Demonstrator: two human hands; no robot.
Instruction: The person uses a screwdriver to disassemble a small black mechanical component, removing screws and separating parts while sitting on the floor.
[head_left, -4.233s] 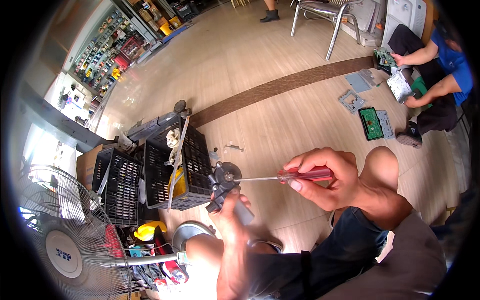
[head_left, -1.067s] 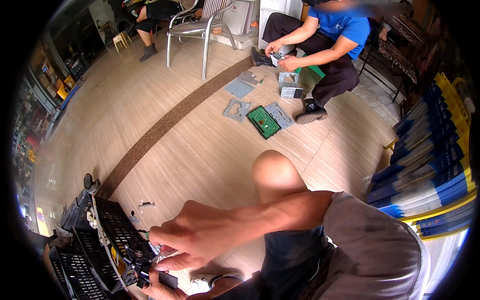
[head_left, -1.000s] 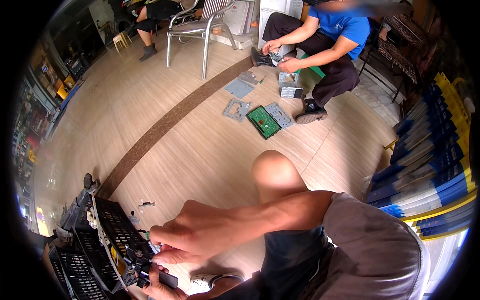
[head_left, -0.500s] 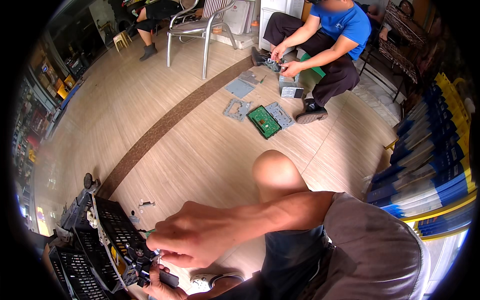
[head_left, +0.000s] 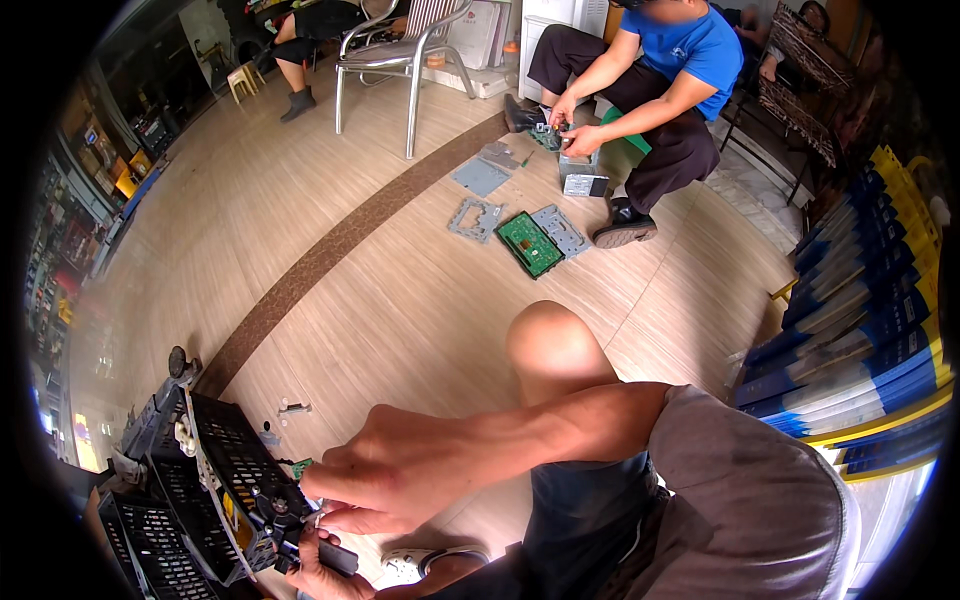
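Note:
At the lower left stands a black perforated plastic assembly [head_left: 235, 450], with slotted panels and a pale strip along one edge. My right hand [head_left: 375, 470] reaches across to its near corner, fingers bent together by a round black knob-like part [head_left: 280, 503]. Something small and silvery shows at its fingertips; its kind cannot be made out. Below it, my left hand [head_left: 325, 575] is closed around a dark, flat-ended part [head_left: 340, 558] at the same corner. The fingers partly hide where that part meets the assembly. A bit of green board [head_left: 301, 467] peeks out beside my right knuckles.
Small metal bits [head_left: 294, 408] lie beyond the assembly. Farther off are a green circuit board [head_left: 530, 244], grey metal plates [head_left: 480, 176] and a metal box [head_left: 583, 178], near a co-worker in a blue shirt [head_left: 690, 60]. A metal chair [head_left: 400, 60] and a blue-yellow rack [head_left: 860, 320] stand around.
My right hand has shifted very slightly to the right, baring more of the green bit. My left hand keeps its place. The co-worker's hands have moved a little over the part they handle.

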